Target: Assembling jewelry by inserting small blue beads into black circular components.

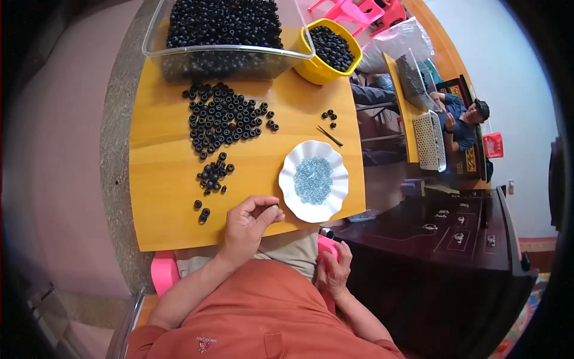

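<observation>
My left hand (246, 227) is held over the near edge of the table, thumb and forefinger pinched on a small black part (275, 206) that is mostly hidden by the fingers. Just right of it is a white scalloped dish (289, 194) with tiny pale-blue glassy beads (313, 180) inside. Below the table edge, beside my lap, the fingers of my right hand (334, 270) curl at the edge of a pink stool (327, 245). Small black ring-shaped parts (222, 116) lie in a wide pile, with a smaller cluster (212, 175) nearer my left hand.
A clear plastic tub (227, 51) and a yellow bowl (320, 72), both full of black parts, stand at the back. Right of the pile are a pair of dark tweezers (330, 136) and several loose parts (329, 115). Another person (460, 119) sits at a farther table beside a white basket (427, 143).
</observation>
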Demonstrator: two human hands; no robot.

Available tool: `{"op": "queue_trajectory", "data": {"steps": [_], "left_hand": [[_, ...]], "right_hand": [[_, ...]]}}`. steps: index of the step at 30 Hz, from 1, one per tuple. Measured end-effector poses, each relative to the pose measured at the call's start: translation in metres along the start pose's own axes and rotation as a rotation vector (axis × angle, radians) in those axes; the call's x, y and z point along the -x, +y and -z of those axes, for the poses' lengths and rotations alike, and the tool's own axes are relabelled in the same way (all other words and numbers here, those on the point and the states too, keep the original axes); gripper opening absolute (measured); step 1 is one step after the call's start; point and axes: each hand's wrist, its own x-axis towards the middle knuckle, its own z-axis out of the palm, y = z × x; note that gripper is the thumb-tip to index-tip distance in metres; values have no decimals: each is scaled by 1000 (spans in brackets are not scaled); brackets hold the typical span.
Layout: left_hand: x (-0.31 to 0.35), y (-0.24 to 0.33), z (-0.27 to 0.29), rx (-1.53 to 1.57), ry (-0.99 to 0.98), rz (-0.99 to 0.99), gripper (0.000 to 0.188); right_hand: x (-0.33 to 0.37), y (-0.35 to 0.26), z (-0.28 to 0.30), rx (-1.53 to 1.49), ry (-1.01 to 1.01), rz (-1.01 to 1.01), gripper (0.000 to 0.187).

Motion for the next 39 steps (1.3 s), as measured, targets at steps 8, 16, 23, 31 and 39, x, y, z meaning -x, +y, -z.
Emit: {"op": "queue_trajectory", "data": {"steps": [8,16,23,31,39], "left_hand": [[-2,-2,1,-134,12,-79,21],[-3,-13,5,-111,5,-107,21],[-3,-17,6,-120,27,-119,20],[-5,-18,5,-125,33,-126,20],[-3,-18,5,-99,37,-115,20]], "right_hand": [[-37,-5,6,-94,208,185,27],[-148,-25,20,-36,50,391,19],[-168,-17,21,148,-122,539,12],[-182,-25,20,190,-251,607,3],[-185,-27,18,273,-346,551,12]]}}
